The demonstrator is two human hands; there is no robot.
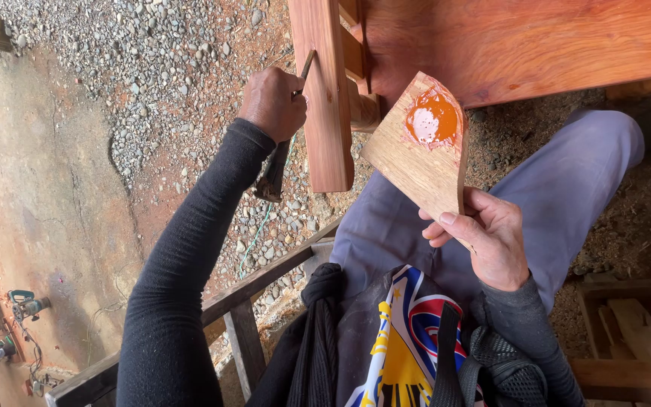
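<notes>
My left hand [272, 102] is closed around a thin tool [274, 167] with a dark handle; its narrow tip touches the side of a reddish wooden furniture leg [323, 98]. My right hand [484, 237] grips a flat offcut of pale wood [423, 154], held up near my knee. On that board sits a blob of orange-and-white paste [432, 119]. Both arms wear dark long sleeves.
A broad reddish wooden panel [536, 41] spans the top right. Gravel [167, 68] and a concrete slab [32, 203] lie to the left. A dark wooden frame [258, 283] runs under my left arm. A power tool [25, 304] rests far left. Wood scraps [638, 328] at right.
</notes>
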